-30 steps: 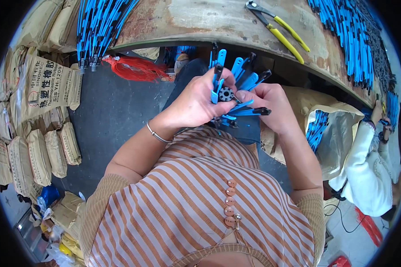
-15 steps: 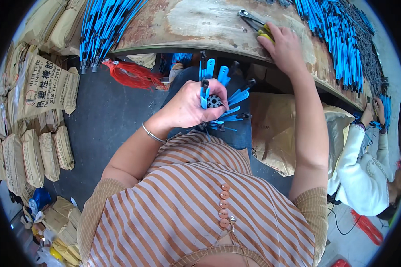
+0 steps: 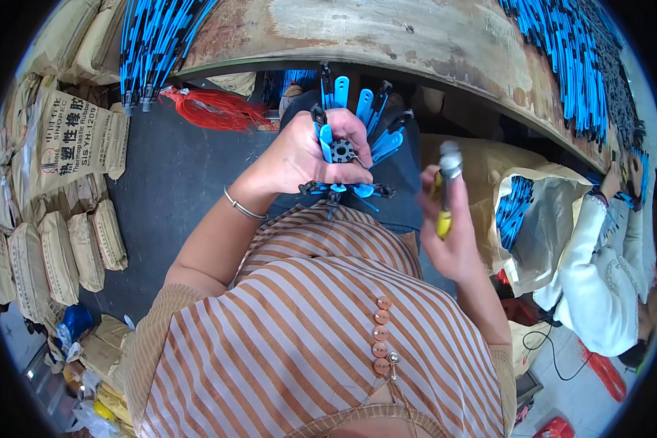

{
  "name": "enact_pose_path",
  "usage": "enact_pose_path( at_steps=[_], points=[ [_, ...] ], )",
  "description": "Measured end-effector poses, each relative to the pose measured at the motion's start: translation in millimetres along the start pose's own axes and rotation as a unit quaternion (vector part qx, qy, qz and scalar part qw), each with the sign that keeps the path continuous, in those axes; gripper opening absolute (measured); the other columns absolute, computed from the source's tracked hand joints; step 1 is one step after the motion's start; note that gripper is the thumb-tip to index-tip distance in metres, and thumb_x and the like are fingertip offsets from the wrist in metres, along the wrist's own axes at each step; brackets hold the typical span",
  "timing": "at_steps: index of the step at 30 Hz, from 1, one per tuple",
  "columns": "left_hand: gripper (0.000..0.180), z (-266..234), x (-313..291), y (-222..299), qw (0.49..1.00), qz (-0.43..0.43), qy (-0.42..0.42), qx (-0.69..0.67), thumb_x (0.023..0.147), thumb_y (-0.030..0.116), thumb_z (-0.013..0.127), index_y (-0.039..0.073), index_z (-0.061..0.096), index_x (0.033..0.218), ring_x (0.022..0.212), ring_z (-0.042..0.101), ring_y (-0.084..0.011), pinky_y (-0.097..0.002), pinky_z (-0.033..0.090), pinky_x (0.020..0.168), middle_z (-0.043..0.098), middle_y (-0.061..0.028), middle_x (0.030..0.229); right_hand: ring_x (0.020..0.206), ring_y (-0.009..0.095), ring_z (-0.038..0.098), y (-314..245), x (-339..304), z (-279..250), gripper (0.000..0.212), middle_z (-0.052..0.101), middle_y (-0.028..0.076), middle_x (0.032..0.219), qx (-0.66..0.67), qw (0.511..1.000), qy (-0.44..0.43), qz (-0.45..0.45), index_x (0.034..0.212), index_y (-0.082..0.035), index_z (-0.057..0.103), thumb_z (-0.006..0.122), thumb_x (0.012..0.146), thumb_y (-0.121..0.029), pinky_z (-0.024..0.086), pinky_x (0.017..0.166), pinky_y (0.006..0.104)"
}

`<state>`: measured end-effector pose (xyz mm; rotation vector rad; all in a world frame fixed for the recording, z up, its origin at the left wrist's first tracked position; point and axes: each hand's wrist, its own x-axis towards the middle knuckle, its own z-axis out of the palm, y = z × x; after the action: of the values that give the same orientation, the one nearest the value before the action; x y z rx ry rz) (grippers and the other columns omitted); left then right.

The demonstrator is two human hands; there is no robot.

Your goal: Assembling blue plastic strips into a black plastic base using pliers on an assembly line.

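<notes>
In front of my belly, my left hand (image 3: 292, 150) is closed around a round black slotted hub (image 3: 342, 151). Flat blue plastic arms (image 3: 363, 104) with black clips at their ends fan out from the hub, on both sides of my fingers. A thin wire end shows beside the hub, near my fingertips. To the right, my right hand (image 3: 456, 244) grips pliers (image 3: 443, 224) with yellow handles, their metal head pointing up. Motion smears the pliers and some of these fingers. The pliers are apart from the hub.
A worn wooden table (image 3: 343, 36) curves across the far side. Blue rods (image 3: 562, 73) lie heaped at its right, with another bundle (image 3: 157, 44) at left. Red strands (image 3: 212, 109) hang below. Paper sacks (image 3: 29, 255) line the left; an open bag (image 3: 517, 212) holds blue pieces. A co-worker's white sleeve (image 3: 580, 233) is at right.
My right hand has lifted the pliers off the table and brought them back toward my body, turned head up. My left hand and the hub have shifted slightly left and away from me.
</notes>
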<state>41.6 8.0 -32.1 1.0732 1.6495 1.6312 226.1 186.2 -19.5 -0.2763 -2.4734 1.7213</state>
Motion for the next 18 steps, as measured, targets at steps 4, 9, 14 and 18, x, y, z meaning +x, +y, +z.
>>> enact_pose_path(
  at_steps=[4, 9, 14, 18],
  points=[
    [0.027, 0.7, 0.9, 9.6, 0.999, -0.04, 0.0, -0.032, 0.063, 0.007, 0.079, 0.003, 0.06, 0.081, 0.072, 0.059, -0.0117, -0.025, 0.047, 0.066, 0.064, -0.0038, 0.076, 0.115, 0.035, 0.039, 26.4, 12.9, 1.8, 0.066, 0.043, 0.018, 0.121, -0.35, 0.908, 0.096, -0.211, 0.125, -0.014, 0.044, 0.055, 0.065, 0.01, 0.035, 0.097, 0.0539],
    [0.032, 0.4, 1.8, 11.9, 0.999, -0.032, -0.019, 0.019, 0.061, 0.009, 0.081, 0.002, 0.061, 0.085, 0.071, 0.059, -0.0121, -0.0253, 0.047, 0.066, 0.063, -0.0042, 0.077, 0.113, 0.037, 0.039, 31.0, 28.5, -1.4, 0.056, 0.043, 0.016, 0.12, -0.458, 0.815, 0.13, -0.329, 0.113, -0.017, 0.055, 0.061, 0.063, 0.007, 0.034, 0.096, 0.0549],
    [0.035, 1.3, 2.3, 16.1, 0.997, -0.009, -0.006, 0.072, 0.06, 0.011, 0.082, 0.001, 0.061, 0.087, 0.07, 0.057, -0.0122, -0.0252, 0.046, 0.066, 0.062, -0.0044, 0.077, 0.111, 0.035, 0.041, 27.1, 31.1, 6.5, 0.052, 0.044, 0.014, 0.119, -0.477, 0.802, 0.156, -0.324, 0.111, -0.018, 0.057, 0.065, 0.064, 0.003, 0.036, 0.095, 0.0541],
    [0.041, -1.1, 3.9, 8.0, 0.995, -0.024, 0.001, 0.094, 0.059, 0.017, 0.084, 0.001, 0.061, 0.09, 0.077, 0.058, -0.0134, -0.0262, 0.046, 0.071, 0.06, -0.0035, 0.082, 0.106, 0.034, 0.046, 21.3, 23.1, 22.6, 0.053, 0.047, 0.014, 0.116, -0.435, 0.851, 0.143, -0.26, 0.112, -0.015, 0.056, 0.065, 0.064, 0.004, 0.043, 0.089, 0.0476]
  ],
)
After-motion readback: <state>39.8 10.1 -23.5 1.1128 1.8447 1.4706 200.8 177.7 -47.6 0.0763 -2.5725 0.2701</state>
